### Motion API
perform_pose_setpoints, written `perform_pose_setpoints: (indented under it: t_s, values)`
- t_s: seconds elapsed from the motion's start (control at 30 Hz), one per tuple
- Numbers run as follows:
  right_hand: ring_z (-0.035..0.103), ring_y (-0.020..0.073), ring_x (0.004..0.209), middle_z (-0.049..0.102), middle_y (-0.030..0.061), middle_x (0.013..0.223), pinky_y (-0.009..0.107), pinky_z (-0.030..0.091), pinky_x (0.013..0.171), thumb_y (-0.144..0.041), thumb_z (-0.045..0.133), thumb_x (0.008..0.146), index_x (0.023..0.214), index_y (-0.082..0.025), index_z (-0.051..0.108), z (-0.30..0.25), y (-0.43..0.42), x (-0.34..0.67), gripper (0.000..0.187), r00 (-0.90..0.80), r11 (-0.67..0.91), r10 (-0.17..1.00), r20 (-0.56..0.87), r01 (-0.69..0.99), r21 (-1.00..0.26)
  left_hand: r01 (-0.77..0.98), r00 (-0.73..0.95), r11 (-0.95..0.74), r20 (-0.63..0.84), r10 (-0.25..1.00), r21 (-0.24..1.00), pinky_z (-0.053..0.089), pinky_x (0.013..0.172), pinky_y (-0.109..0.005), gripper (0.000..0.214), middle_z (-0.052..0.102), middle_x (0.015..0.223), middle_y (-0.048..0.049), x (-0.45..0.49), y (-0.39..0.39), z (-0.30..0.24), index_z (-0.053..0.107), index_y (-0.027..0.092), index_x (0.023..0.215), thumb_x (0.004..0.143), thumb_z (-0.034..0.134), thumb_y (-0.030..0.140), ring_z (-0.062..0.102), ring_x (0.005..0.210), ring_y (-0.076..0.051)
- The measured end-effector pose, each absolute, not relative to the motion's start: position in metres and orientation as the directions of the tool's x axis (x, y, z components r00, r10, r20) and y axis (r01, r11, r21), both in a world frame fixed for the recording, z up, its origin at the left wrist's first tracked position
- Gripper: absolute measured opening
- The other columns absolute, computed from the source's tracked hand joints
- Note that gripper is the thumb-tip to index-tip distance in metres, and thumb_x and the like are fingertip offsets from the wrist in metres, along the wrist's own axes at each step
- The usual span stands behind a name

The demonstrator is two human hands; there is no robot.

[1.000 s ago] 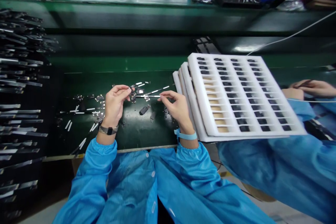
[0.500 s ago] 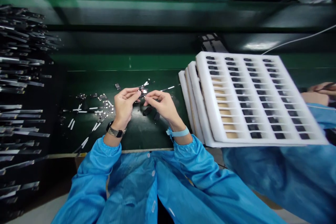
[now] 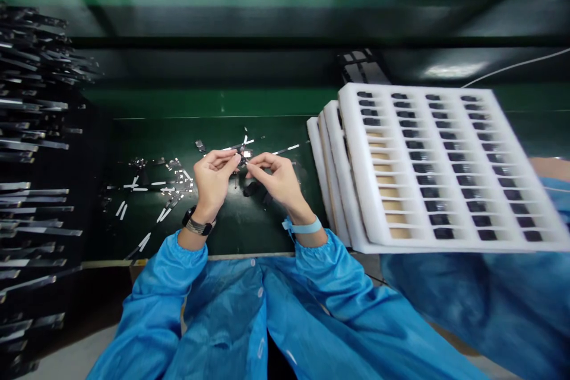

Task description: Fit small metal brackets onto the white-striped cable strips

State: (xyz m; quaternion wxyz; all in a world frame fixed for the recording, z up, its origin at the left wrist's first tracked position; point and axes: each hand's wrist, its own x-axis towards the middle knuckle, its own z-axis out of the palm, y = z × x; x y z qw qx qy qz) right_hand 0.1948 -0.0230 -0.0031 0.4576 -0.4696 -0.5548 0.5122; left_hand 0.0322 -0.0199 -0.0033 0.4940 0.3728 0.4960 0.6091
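My left hand (image 3: 214, 179) and my right hand (image 3: 276, 177) meet fingertip to fingertip over the green bench. Both are pinched on a small dark electronic part (image 3: 243, 158) with light patches; its exact kind is too small to make out. Behind the fingertips lie thin strips with white ends (image 3: 285, 149). Small black pieces (image 3: 252, 189) rest on the bench below my right hand. To the left of my left hand is a loose spread of small flex-cable-like parts (image 3: 178, 184) with silvery tabs.
At right, a white foam tray (image 3: 378, 190) with dark parts in its slots tops a stack of similar trays. Many strip-like parts (image 3: 40, 196) fill a black rack on the left. A co-worker's blue sleeve (image 3: 556, 190) shows beyond the trays. A green ledge (image 3: 214, 101) runs behind.
The view has shifted slightly, so the tray stack sits a little farther right. My hands keep their pinch at nearly the same spot. The co-worker's hand has mostly gone from sight.
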Motion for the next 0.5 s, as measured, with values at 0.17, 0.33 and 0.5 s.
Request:
perform_pose_setpoints:
  t_s: [0.17,0.33,0.5]
  values:
    - [0.075,0.0205,0.07,0.079,0.0039,0.075,0.035,0.059,0.074,-0.049,0.081,0.091,0.086,-0.021,0.075,-0.0031,-0.0223,0.1988,0.029,-0.171,0.008,0.985,-0.001,0.055,-0.998,-0.198,-0.218,-0.021,-0.023,0.976,0.98,0.063,0.067,-0.028,0.025,0.083,0.087,-0.007,0.031,-0.02,-0.0039,0.084,0.018,0.089,0.074,0.096,0.034,0.076,0.071,-0.016]
    - [0.075,0.0222,0.071,0.079,0.004,0.075,0.038,0.061,0.075,-0.053,0.081,0.092,0.085,-0.023,0.076,-0.003,-0.0237,0.1986,0.031,-0.151,0.019,0.989,0.004,0.1,-0.995,-0.185,-0.214,-0.003,-0.037,0.976,0.983,0.062,0.069,-0.029,0.022,0.083,0.089,-0.0074,0.0316,-0.021,-0.0047,0.084,0.019,0.09,0.076,0.095,0.033,0.076,0.072,-0.017]
    - [0.076,0.0226,0.073,0.079,0.0039,0.077,0.038,0.063,0.077,-0.055,0.081,0.092,0.087,-0.023,0.074,-0.005,-0.0258,0.1947,0.033,-0.098,0.032,0.995,0.02,0.129,-0.991,-0.162,-0.241,-0.017,-0.023,0.97,0.987,0.063,0.073,-0.03,0.023,0.083,0.09,-0.0078,0.0339,-0.0222,-0.0052,0.083,0.018,0.09,0.076,0.095,0.032,0.078,0.077,-0.018]
